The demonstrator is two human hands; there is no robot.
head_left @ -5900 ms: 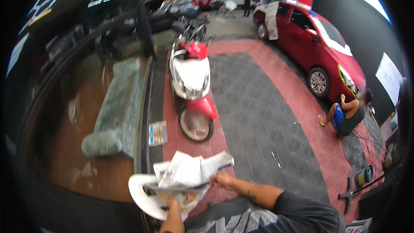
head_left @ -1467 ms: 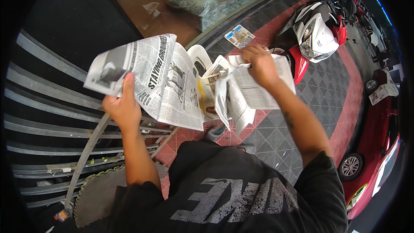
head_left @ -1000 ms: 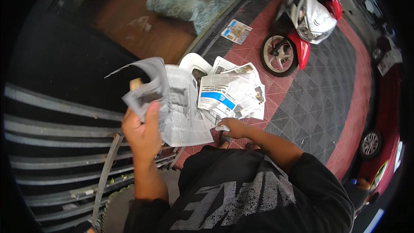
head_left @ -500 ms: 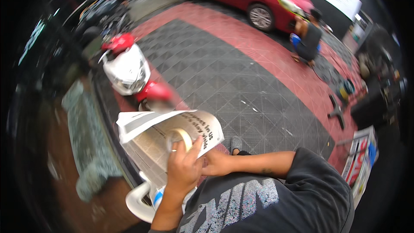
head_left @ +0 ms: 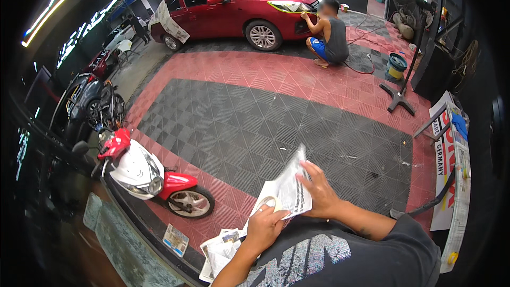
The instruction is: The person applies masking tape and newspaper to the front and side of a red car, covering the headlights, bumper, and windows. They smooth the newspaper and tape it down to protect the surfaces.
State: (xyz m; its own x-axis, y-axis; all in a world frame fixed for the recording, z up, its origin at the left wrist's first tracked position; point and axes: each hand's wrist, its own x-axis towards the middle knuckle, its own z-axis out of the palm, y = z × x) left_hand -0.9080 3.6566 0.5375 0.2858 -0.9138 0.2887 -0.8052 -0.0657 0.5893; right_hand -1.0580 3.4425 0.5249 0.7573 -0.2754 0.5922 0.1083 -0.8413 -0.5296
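Observation:
My left hand [head_left: 265, 227] is closed around a roll of pale masking tape [head_left: 276, 202] and the lower edge of a newspaper sheet [head_left: 291, 191]. The sheet stands up in front of my body, folded narrow, its top corner blurred. Against its right side is my right hand [head_left: 323, 195], fingers bent at the paper's edge and partly behind it. Beyond my left forearm, more newspaper sheets [head_left: 224, 247] lie in a loose pile.
A red and white scooter [head_left: 143, 172] stands at the left. A person [head_left: 334, 37] squats by a red car [head_left: 239, 8] with paper on it. At the right are a stand fan [head_left: 404, 95], a bucket [head_left: 396, 66] and a paper-hung rack [head_left: 457, 180]. Dark and red tiles [head_left: 255, 122] cover the floor.
The newspaper has gone from widely spread to folded narrow. My right hand has come from beneath the left to the paper's right side. The view has swung, showing more of the car.

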